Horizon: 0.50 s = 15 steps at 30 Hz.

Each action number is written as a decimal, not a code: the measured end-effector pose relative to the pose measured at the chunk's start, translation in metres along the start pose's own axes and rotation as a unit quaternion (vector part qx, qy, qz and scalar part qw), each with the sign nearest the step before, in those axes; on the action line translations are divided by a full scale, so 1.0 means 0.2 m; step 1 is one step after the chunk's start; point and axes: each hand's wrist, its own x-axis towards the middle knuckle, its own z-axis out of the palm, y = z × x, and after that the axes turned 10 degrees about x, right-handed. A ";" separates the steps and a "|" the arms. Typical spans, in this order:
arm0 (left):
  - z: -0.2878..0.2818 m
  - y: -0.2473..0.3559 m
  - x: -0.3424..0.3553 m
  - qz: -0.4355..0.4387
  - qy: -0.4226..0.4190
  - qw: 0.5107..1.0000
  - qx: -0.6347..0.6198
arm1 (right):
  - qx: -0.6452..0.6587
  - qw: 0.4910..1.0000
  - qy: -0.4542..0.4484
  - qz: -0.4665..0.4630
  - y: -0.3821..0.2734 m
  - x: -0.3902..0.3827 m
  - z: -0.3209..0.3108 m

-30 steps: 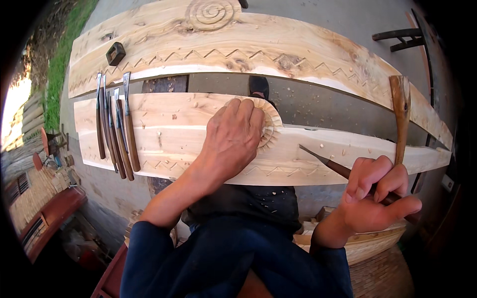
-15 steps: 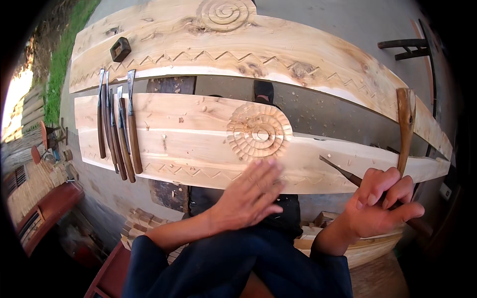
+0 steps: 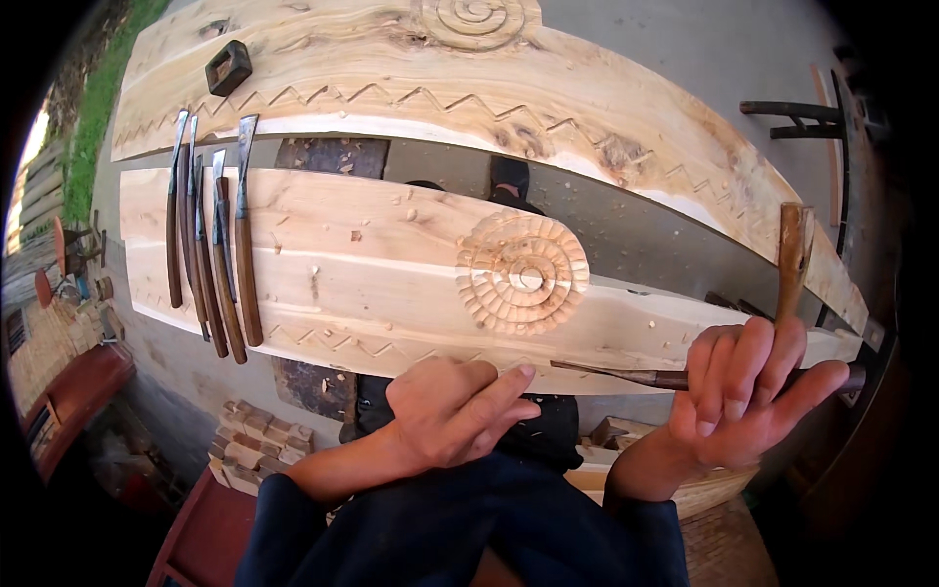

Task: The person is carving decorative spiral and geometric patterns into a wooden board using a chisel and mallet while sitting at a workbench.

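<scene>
My right hand (image 3: 736,391), palm turned up, has its fingers curled round a chisel (image 3: 641,376). The blade lies toward the left, low over the near edge of the pale board (image 3: 381,220). A thick wooden stick (image 3: 793,256) rises behind the fingers; whether the hand grips it too cannot be made out. My left hand (image 3: 455,411) is near the board's front edge, index finger stretched to the right, other fingers partly bent, nothing visible in it. Beyond it, a round spiral carving (image 3: 523,277) with notched rings sits in the board. Chips dot the wood.
Several chisels (image 3: 213,259) lie side by side across the board's left end. Behind is a second board (image 3: 391,73) with a zigzag line and a spiral; a dark block-shaped frame (image 3: 229,67) rests on it. Wood blocks (image 3: 259,445) are piled at lower left.
My left hand has come back from beside the spiral, its fingers going from spread to partly bent. The chisel in my right hand has swung level, its tip shifting left and nearer.
</scene>
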 end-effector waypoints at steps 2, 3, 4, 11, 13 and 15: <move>0.00 -0.04 0.03 -0.037 -0.003 0.999 0.005 | 0.059 0.998 -0.007 0.033 0.04 0.00 0.03; 0.00 -0.05 0.00 -0.042 0.012 0.999 0.015 | 0.062 0.997 -0.024 0.041 0.06 0.01 0.05; 0.01 -0.09 -0.03 -0.041 0.032 0.999 0.003 | -0.091 0.996 0.005 -0.025 0.07 0.04 0.07; 0.02 -0.21 -0.04 -0.103 0.095 0.990 0.035 | -0.183 0.980 -0.079 -0.024 0.21 0.47 0.29; 0.01 -0.20 -0.04 -0.057 0.057 0.995 0.066 | -0.270 0.953 -0.119 -0.066 0.38 0.63 0.46; 0.01 -0.20 -0.06 -0.052 0.067 0.994 0.073 | -0.337 0.918 -0.184 -0.096 0.55 0.74 0.64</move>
